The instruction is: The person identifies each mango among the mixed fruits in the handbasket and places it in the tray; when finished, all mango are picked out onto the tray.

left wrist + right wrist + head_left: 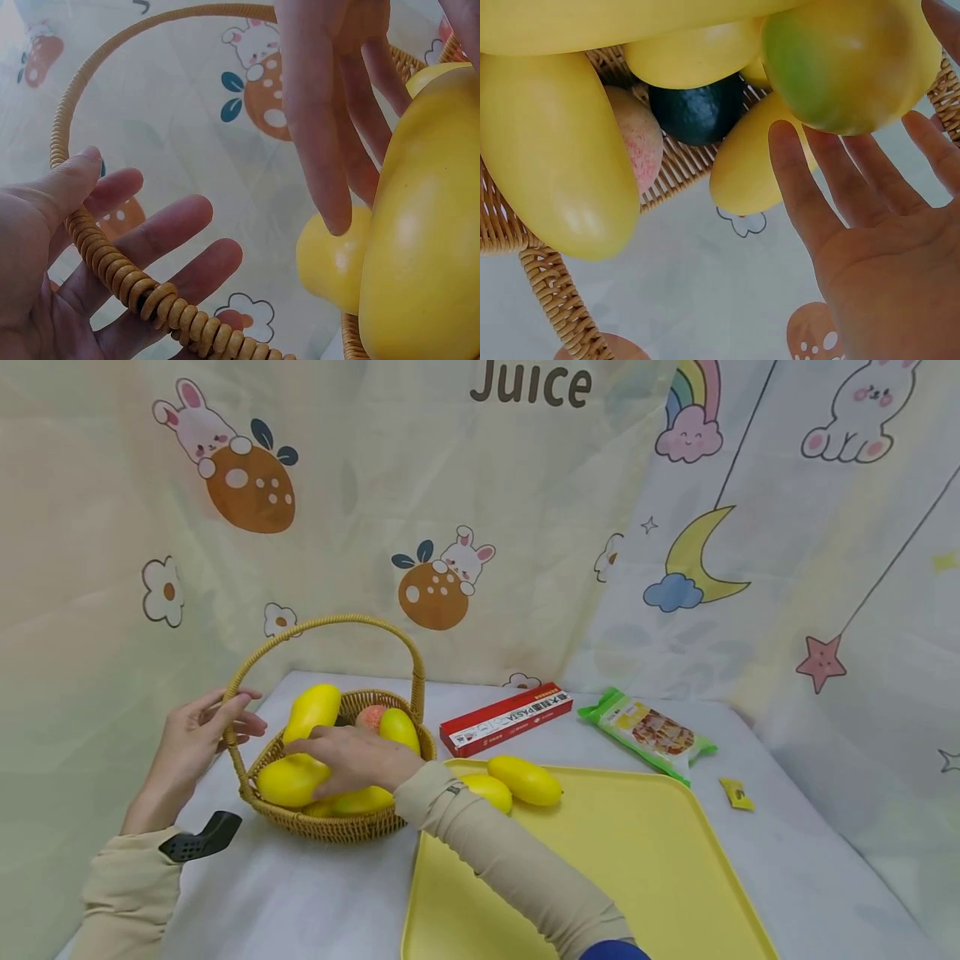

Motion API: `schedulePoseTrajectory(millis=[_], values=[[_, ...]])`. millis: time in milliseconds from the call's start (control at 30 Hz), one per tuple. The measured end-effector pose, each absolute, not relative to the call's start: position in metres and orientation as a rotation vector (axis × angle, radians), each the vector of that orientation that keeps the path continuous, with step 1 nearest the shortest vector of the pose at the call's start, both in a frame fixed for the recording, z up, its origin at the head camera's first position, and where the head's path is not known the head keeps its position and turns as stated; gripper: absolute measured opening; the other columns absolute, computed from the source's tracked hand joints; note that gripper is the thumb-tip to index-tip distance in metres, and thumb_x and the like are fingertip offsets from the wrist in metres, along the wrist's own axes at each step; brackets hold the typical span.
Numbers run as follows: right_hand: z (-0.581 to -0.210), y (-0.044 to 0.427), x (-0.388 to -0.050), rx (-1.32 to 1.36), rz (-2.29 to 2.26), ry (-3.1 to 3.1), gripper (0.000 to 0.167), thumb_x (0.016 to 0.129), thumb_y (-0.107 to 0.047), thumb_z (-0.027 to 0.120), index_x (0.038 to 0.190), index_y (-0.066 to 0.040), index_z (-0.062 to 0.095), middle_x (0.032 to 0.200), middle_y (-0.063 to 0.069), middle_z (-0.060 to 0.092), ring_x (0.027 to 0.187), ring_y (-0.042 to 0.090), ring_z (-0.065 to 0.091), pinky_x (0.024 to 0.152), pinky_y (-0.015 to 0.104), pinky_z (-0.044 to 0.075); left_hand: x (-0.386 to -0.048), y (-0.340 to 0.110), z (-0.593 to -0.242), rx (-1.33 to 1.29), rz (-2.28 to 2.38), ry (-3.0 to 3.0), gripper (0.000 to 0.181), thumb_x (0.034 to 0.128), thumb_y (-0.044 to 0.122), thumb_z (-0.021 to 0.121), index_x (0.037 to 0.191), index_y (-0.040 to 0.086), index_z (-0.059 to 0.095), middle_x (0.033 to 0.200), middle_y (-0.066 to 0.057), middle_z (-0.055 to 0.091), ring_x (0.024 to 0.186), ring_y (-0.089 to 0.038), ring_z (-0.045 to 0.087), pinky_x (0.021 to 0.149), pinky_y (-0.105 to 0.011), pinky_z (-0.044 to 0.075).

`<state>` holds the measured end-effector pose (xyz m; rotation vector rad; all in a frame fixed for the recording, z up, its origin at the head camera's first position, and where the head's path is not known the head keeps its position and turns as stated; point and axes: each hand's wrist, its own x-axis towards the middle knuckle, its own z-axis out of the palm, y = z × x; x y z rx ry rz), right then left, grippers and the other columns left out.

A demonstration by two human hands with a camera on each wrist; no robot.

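Observation:
A wicker basket [341,831] full of yellow mangoes [312,712] stands on the white table. My left hand [183,747] loosely holds its arched handle [112,266], thumb in front and fingers passing behind. Over the basket, my right hand [360,760] reaches among the fruit with extended fingers. In the right wrist view its fingertips touch or nearly touch a mango with a green patch [847,67]. A pinkish round fruit [636,139] and a dark green fruit [697,112] lie deeper inside. My right hand and sleeve hide some of the fruit in the head view.
Right of the basket lies a yellow tray [615,868] with mangoes [525,779] at its back left corner. Behind it are a red pasta box [506,718] and a green-edged food packet [652,731]. A small yellow sachet [737,794] lies farther right.

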<state>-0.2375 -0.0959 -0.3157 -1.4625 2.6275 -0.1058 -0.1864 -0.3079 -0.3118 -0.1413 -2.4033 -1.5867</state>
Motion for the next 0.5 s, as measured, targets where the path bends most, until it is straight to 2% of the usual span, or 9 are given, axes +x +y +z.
schedulePoseTrajectory(millis=[167,500], values=[[-0.32,-0.1,-0.239,-1.448,-0.058,2.626,0.067,0.086,-0.045,0.068,0.145,-0.036,0.037,0.132,-0.012,0.048,0.103,0.004,0.05,0.086,0.022,0.044,-0.186,-0.308,-0.312,-0.143,-1.589,-2.401,0.026,0.1001,0.034,0.049,0.117,0.019,0.061,0.08,0.005,0.071,0.079,-0.005,0.067,0.07,-0.016,0.053],[-0.328,-0.109,-0.239,-1.426,-0.01,2.64,0.072,0.085,-0.046,0.069,0.147,-0.034,0.033,0.129,-0.011,0.048,0.1,0.004,0.048,0.083,0.016,0.044,-0.188,-0.309,-0.313,-0.151,-1.585,-2.402,0.025,0.1003,0.033,0.049,0.117,0.019,0.061,0.081,0.006,0.072,0.078,-0.004,0.067,0.07,-0.016,0.052]])
